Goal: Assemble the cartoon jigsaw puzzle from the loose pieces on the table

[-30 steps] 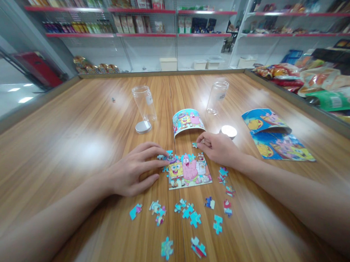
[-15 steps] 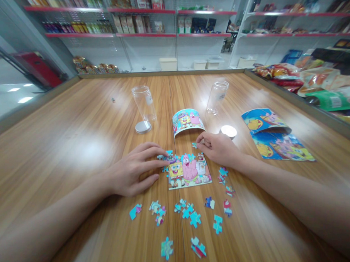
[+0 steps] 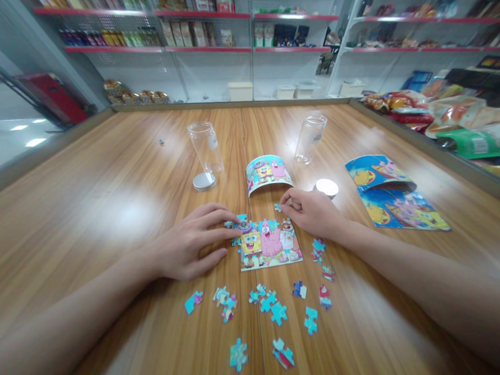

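Observation:
A partly joined jigsaw puzzle point(image 3: 271, 246) with a pink starfish and a yellow sponge figure lies flat on the table. My left hand point(image 3: 196, 242) rests at its left edge, fingers spread, the fingertips on the upper left pieces. Above the puzzle's upper right corner, my right hand point(image 3: 313, 209) pinches a small light-blue puzzle piece point(image 3: 278, 207) between thumb and fingers. Loose puzzle pieces point(image 3: 279, 313) are scattered below and to the right of the joined part. Just behind stands a curved picture sheet point(image 3: 268, 173) with the same figures.
Two clear jars point(image 3: 207, 148) stand farther back, with a silver lid point(image 3: 204, 182) and a second shiny lid point(image 3: 327, 188) nearby. Blue picture sheets point(image 3: 404, 208) lie to the right. Snack bags point(image 3: 458, 117) are heaped beyond the table's right edge, and stocked shelves point(image 3: 206, 48) line the back.

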Available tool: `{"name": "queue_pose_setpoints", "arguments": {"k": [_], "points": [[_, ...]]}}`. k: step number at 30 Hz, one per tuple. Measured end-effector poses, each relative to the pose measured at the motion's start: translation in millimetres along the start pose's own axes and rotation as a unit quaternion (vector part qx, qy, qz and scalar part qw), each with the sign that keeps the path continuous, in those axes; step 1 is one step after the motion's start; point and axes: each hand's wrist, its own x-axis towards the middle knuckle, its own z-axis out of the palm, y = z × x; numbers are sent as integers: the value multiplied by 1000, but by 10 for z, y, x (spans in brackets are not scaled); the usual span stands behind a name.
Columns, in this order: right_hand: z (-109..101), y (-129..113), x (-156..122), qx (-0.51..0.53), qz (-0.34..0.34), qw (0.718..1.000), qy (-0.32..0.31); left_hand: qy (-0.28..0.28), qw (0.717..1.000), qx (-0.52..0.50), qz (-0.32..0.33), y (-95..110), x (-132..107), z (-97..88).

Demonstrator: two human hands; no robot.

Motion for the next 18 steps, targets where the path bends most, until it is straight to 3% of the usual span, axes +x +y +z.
{"name": "queue_pose_setpoints", "arguments": {"k": [18], "points": [[-15,-12,-6,-1,1,1000,-1,8,1000,1,3,2,8,-6]]}}
